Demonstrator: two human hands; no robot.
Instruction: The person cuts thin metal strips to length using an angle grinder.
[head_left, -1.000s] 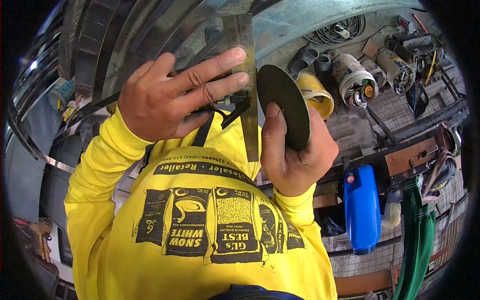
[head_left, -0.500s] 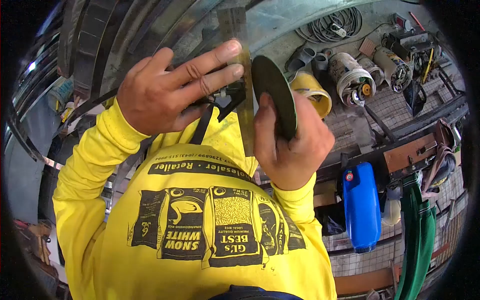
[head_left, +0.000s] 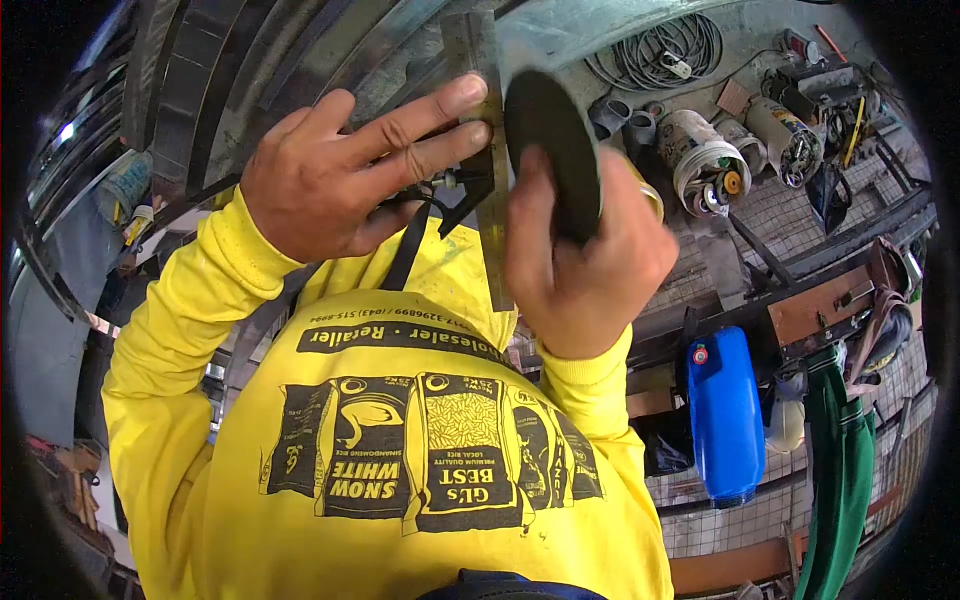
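My left hand (head_left: 330, 180) steadies a combination square (head_left: 489, 225), two fingers stretched out to the edge of its long steel blade and the others curled around by its black head (head_left: 466, 205). The blade runs from the grey metal surface (head_left: 570, 35) towards my yellow shirt. On the right side of the blade, my right hand (head_left: 595, 275) grips a thin dark cutting disc (head_left: 545, 110) between thumb and fingers. The disc is tilted up on edge, its rim close along the blade. Motion blurs the right hand and the disc.
Dark steel bars (head_left: 215, 80) lie at the upper left. To the right stand a white bucket of discs (head_left: 700, 160), a container (head_left: 785, 135), a coiled cable (head_left: 655, 60) and a blue jug (head_left: 724, 420). Green cloth (head_left: 835, 470) hangs at the lower right.
My right hand has moved slightly up and forward along the blade with the disc, now blurred. The left hand and the square have stayed almost in place.
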